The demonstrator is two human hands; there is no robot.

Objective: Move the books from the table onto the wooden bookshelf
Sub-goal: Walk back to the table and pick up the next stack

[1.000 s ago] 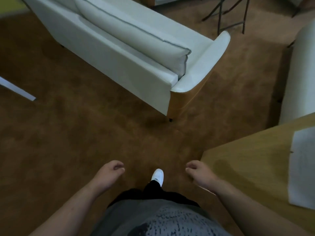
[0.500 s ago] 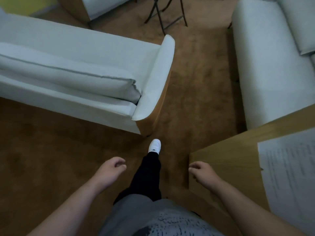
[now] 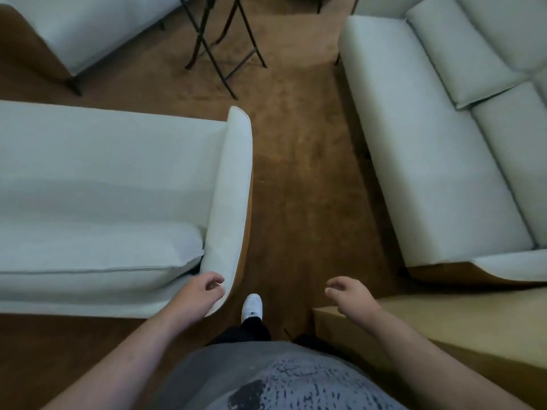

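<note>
No books and no bookshelf are in view. My left hand [image 3: 199, 294] hangs in front of me with loosely curled fingers and holds nothing; it overlaps the armrest of the white sofa [image 3: 233, 184] on the left. My right hand [image 3: 349, 294] is also empty, fingers loosely curled and apart, above the near corner of the wooden table [image 3: 444, 327] at the lower right. Only a bare strip of the table top shows.
A second white sofa [image 3: 438, 149] stands at the right, a third [image 3: 74, 34] at the top left. Black folding legs [image 3: 219, 51] stand at the top centre. Brown carpet [image 3: 305, 179] forms a corridor between the sofas. My white shoe [image 3: 251, 306] steps forward.
The view has swung right: the left sofa has slid left and nearer, the right sofa has come fully into view, and the paper on the table has left the frame. Both hands stay empty.
</note>
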